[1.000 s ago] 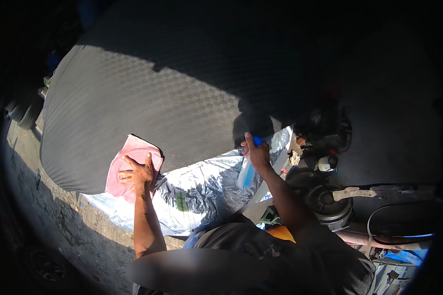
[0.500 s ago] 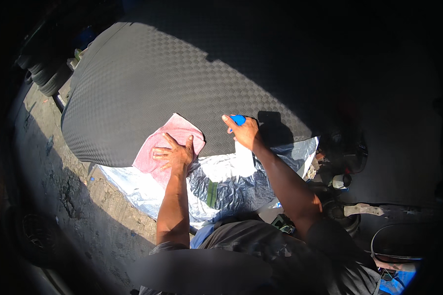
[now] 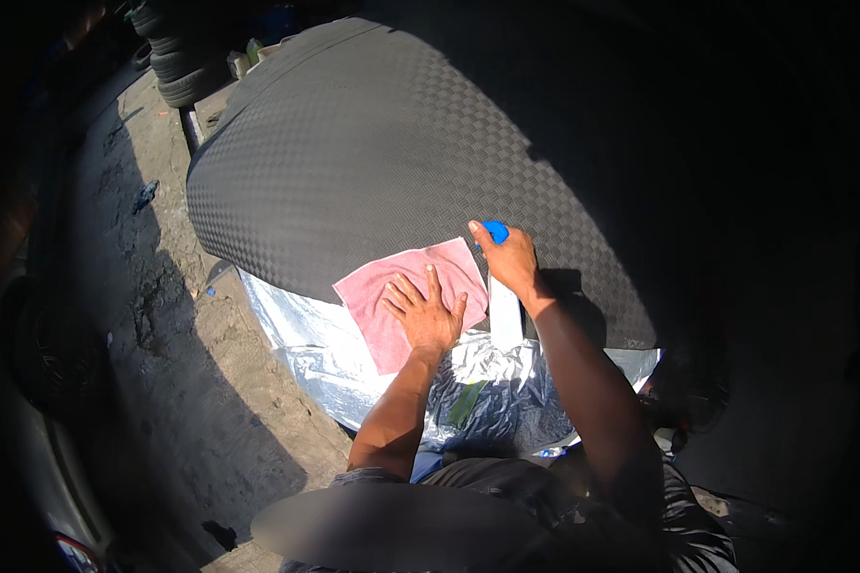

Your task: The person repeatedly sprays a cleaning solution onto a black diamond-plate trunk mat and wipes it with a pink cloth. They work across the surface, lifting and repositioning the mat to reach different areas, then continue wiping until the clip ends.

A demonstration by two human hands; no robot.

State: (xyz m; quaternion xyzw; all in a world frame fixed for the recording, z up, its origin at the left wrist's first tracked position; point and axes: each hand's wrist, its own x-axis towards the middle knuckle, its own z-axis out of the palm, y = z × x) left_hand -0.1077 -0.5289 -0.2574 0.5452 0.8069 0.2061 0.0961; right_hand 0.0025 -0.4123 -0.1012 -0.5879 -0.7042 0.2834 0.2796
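One hand (image 3: 424, 315), the left, lies splayed on a pink cloth (image 3: 371, 296) over a dark mat (image 3: 334, 162), and the right hand (image 3: 512, 263) grips a blue-topped bottle (image 3: 505, 317).

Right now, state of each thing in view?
Left hand: palm down, fingers spread
Right hand: closed in a grip
Pink square fabric cloth: spread open under left hand
White bottle with blue top: held in right hand
Dark grey checker-textured sheet: spread out, partly shaded
Shiny silver foil-like sheet: wrinkled
Black round tyres: stacked
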